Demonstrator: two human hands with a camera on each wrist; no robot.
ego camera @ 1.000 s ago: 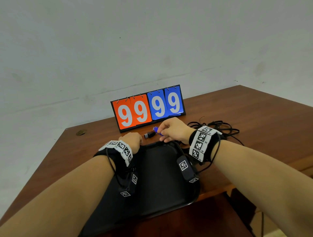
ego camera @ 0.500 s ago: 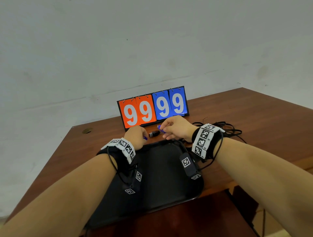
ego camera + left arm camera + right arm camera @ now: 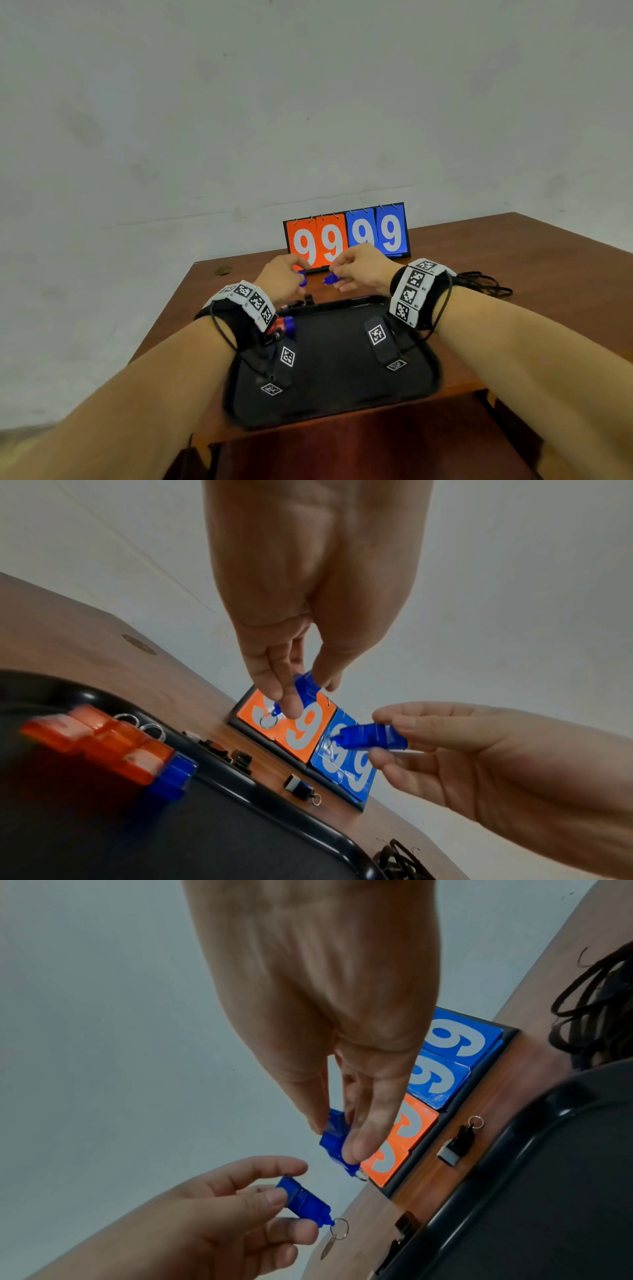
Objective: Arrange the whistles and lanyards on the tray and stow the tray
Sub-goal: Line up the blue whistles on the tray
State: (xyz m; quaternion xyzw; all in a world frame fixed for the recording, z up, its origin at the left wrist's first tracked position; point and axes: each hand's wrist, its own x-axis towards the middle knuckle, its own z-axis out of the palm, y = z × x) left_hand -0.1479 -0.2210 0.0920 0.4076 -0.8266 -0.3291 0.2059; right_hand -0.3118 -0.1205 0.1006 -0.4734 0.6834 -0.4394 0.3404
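My left hand [image 3: 291,279] pinches a blue whistle [image 3: 306,689] by its body, its key ring hanging below. My right hand [image 3: 342,277] pinches a second blue whistle [image 3: 373,737]. Both are held in the air, close together, above the far edge of the black tray [image 3: 435,359]. In the tray's far left corner lie orange whistles [image 3: 103,739] and one more blue whistle [image 3: 171,777]. A black whistle [image 3: 457,1144] with a ring lies on the table just beyond the tray, and other black whistles [image 3: 240,758] lie to its left. Black lanyards [image 3: 486,282] are piled to the right.
A flip scoreboard [image 3: 346,236] showing 99 99 stands behind the hands near the back of the wooden table [image 3: 548,274]. The tray overhangs the table's near edge. A grey wall rises behind the table.
Both hands have lifted off the table, each with a blue whistle, and now hover in front of the scoreboard. The left hand was resting at the tray's far edge before.
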